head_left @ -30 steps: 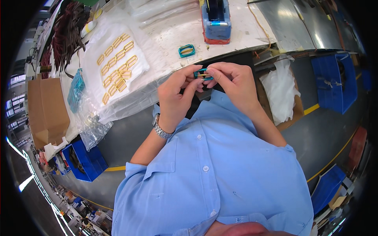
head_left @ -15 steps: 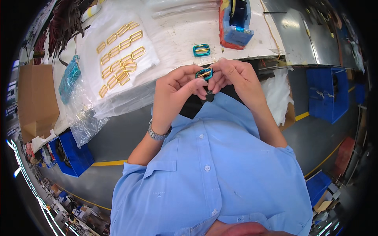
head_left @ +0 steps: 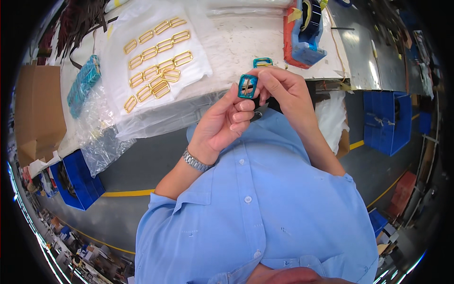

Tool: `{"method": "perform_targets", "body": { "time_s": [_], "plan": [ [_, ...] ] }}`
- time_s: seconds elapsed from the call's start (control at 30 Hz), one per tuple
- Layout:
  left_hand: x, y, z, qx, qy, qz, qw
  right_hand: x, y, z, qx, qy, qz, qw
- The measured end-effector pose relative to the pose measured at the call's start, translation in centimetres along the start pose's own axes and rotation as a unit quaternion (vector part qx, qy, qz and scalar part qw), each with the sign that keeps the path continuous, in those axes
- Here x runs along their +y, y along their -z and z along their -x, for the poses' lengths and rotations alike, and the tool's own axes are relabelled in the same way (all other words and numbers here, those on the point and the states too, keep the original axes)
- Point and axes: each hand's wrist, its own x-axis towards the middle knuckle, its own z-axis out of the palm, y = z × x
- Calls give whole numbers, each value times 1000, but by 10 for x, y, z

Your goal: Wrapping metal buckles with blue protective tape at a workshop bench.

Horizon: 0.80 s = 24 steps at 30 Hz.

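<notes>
At the near edge of the white table [head_left: 227, 47], we grasped a teal buckle [head_left: 241, 86] between thumb and fingers of our left hand [head_left: 224, 120]. Our right hand [head_left: 287, 92] met its upper corner, but its bent fingers concealed their contact, so we could not tell whether they gripped too. Behind them lay a second teal buckle [head_left: 263, 61], partly covered; dark strands [head_left: 82, 21] ran out of view at upper left.

A worker's left hand [head_left: 223, 122] and right hand [head_left: 292, 97] hold a teal-framed slider buckle [head_left: 247, 87] near the edge of a white workbench [head_left: 227, 49], where a partly hidden second teal buckle [head_left: 263, 60] lies near a blue tape dispenser [head_left: 307, 54], with gold-coloured slider buckles [head_left: 160, 88] in rows on white sheeting [head_left: 195, 66].
</notes>
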Motion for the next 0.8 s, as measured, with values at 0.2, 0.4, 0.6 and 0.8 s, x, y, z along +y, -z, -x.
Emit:
{"method": "perform_targets", "body": {
  "time_s": [0.2, 0.4, 0.6, 0.8],
  "plan": [
    [-15, -8, -1, 34, 1, 12, 999, -7, 4, 18, 37, 60, 139, 988],
    [-32, -15, -6, 50, -2, -50, 997, -9, 15, 39, 61, 91, 205, 973],
    [-41, -21, -11, 77, 0, -129, 989, -8, 30, 47, 77, 137, 233, 960],
    [-48, -28, -21, 114, -32, -196, 973, 1, 41, 47, 98, 166, 245, 950]
  ]
}}
